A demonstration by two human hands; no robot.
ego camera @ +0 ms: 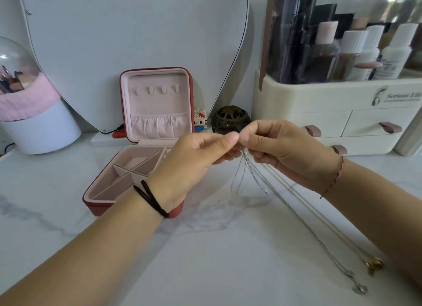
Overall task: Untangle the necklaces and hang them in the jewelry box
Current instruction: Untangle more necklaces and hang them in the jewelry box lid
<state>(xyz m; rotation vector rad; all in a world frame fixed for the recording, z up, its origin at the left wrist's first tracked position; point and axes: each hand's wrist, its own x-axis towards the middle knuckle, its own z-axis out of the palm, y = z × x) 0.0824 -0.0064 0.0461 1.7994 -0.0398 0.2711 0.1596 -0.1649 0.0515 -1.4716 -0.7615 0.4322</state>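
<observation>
Necklaces (245, 161) meet in a knot right under the fingertips (230, 139), where the left hand (198, 157) and the right hand (280, 145) each pinch fine chain between thumb and forefinger, tips nearly touching. Short loops dangle below the pinch; two long strands run under the right hand across the marble table (205, 248) to a silver pendant (362, 289) and a gold pendant (374, 265) lying well apart from the fingers. The step looks like teasing the knot open, and it likely goes best with slack: a light pinch, loops eased sideways, no tugging, since pulling would tighten such thin links. Beyond the left knuckles stands the open jewelry box (157, 104), its four hooks (156, 89) bare in the lid. A brown pot (230, 119) sits just behind the fingertips and a cream organizer (319, 113) behind the right hand; neither seems to block the way to the hooks, though the left forearm crosses the box's tray.
</observation>
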